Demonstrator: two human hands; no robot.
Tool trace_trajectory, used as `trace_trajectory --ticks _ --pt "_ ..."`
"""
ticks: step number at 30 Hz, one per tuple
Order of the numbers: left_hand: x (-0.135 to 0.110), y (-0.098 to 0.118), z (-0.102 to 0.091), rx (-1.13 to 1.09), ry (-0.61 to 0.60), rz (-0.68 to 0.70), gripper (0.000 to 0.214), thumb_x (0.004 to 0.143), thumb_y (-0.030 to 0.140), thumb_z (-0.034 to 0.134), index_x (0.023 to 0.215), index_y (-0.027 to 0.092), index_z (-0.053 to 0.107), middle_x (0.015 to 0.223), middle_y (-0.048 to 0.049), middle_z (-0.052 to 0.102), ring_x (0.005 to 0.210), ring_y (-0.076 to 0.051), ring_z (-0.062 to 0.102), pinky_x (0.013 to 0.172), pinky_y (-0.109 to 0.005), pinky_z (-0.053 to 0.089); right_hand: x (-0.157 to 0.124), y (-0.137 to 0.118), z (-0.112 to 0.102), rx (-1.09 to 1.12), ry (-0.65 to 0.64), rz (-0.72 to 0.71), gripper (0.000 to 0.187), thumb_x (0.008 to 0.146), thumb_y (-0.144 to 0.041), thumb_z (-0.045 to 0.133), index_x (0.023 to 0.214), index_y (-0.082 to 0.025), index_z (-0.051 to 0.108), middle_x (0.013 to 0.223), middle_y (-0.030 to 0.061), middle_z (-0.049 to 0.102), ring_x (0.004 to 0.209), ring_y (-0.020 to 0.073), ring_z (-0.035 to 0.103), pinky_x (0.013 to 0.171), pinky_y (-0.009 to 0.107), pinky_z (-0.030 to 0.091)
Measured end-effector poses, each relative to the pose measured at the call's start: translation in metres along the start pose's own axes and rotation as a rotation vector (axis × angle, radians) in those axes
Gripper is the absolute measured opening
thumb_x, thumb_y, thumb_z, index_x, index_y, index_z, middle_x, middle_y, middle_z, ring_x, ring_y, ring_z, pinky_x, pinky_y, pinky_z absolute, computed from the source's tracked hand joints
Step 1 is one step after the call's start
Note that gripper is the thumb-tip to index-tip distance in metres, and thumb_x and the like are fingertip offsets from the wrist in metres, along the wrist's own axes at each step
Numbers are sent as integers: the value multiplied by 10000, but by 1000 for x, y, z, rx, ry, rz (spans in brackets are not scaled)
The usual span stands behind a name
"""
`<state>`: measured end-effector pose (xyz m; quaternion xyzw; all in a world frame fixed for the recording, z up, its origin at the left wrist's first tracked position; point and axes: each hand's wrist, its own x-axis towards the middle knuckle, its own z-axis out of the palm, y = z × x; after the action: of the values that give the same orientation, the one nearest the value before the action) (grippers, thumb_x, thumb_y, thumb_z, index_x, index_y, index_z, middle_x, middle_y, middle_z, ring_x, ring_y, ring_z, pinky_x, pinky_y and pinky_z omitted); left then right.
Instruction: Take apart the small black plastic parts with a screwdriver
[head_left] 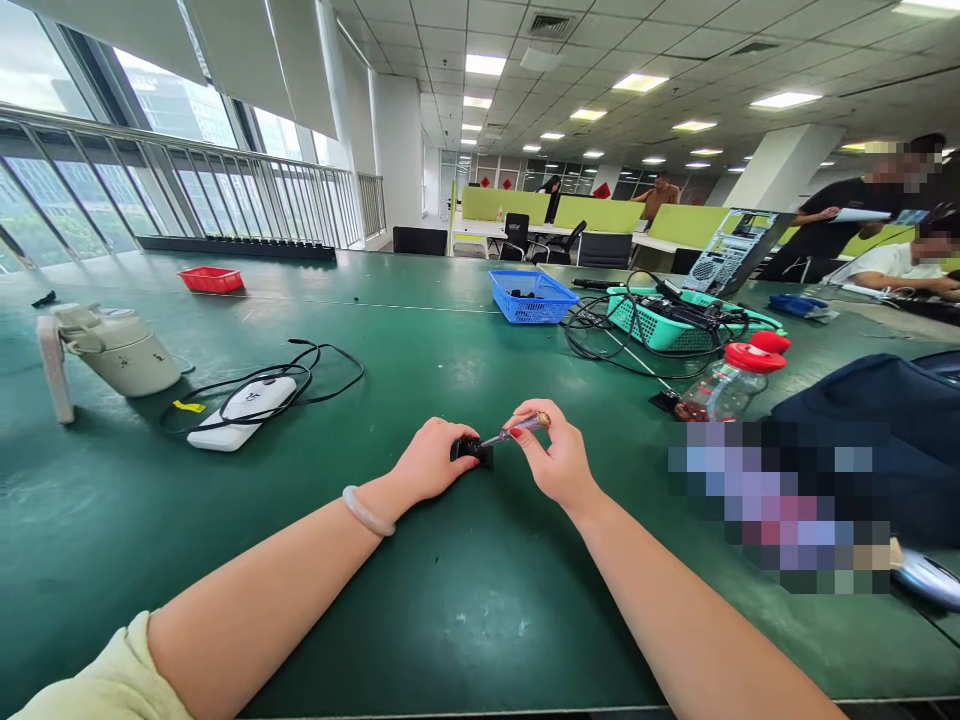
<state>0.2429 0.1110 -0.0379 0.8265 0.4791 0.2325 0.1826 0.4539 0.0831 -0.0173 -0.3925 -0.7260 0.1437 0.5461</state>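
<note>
2 grips were closed — left hand [431, 462] pinched black part [471, 449], seemingly light, stiff, best edge-held — right hand [559, 460] clasped screwdriver [531, 422].

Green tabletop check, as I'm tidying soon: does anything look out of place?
Yes: some black cables spill over the left side of the teal plastic basket onto the tabletop in a loose tangle.
</note>
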Motion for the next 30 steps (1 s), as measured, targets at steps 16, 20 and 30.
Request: trace_trajectory --ticks 16,20,30 --pt "-2 5 -3 11 -17 -38 325 853 280 715 1176 252 733 1124 -71 751 1167 -293 597 1044 -450 498 2 17 0 127 198 112 305 985 -540 539 1095 -259 495 841 41 756 798 224 735 796 415 582" --pt "-1 4 -2 21 -16 -11 314 864 286 705 1175 248 735 1117 -74 755 1152 -296 597 1045 -459 493 3 26 0 191 156 157 358 964 -587 552 1086 -258 482 808 31 748 786 223 735 789 410 574" --pt "0 4 -2 14 -24 9 318 866 266 699 1181 255 734 1124 -62 761 1156 -293 594 1050 -453 488 9 29 -1 258 91 191 379 948 -615 563 1051 -262 467 787 4 714 634 169 638 681 361 570"
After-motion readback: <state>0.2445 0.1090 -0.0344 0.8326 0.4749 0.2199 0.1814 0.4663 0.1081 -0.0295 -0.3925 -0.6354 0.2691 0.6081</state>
